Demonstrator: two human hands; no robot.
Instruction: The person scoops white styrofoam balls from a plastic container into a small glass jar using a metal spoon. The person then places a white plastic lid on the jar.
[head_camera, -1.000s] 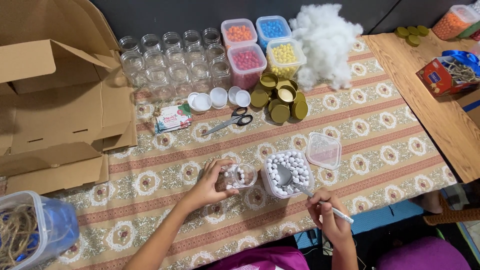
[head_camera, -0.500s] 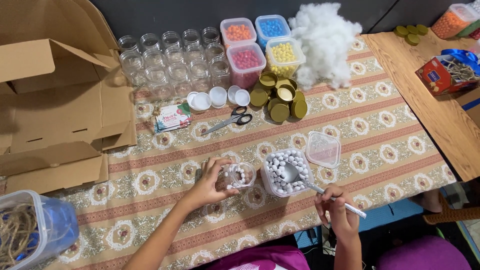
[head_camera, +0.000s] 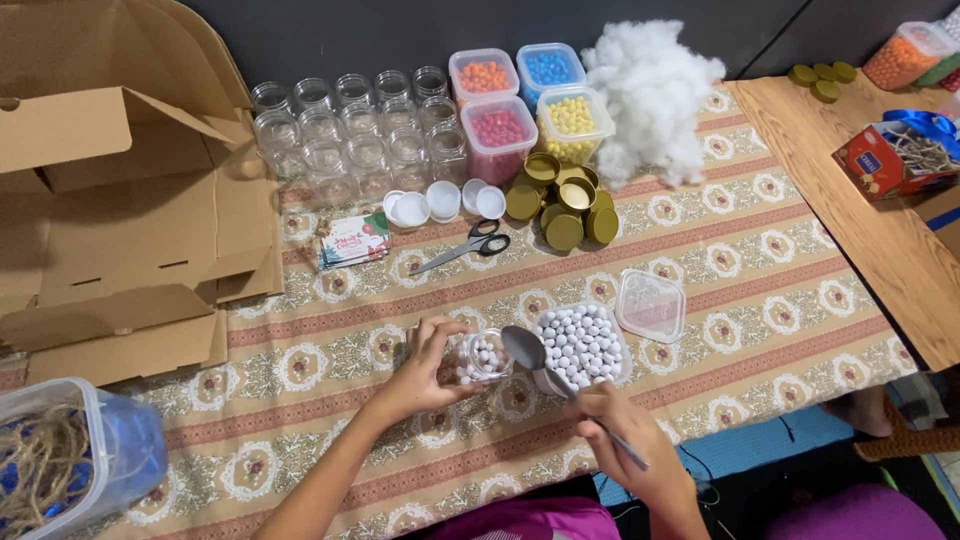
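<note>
Left hand (head_camera: 420, 372): fingers wrap the jar (head_camera: 478, 357), lower centre, tilted on the desk (head_camera: 760, 250).
Right hand (head_camera: 625, 440): fingers pinch the spoon (head_camera: 540, 362).
Change: the spoon, earlier in the tub (head_camera: 583, 345), now sits empty at the jar mouth.

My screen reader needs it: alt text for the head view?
Left hand tilts a small clear jar of white beads on a patterned tablecloth; right hand holds a spoon beside a tub of white beads.

Small clear jar (head_camera: 483, 356) tilted, part-full w/ white beads; metal spoon (head_camera: 540, 360) just beside
</note>
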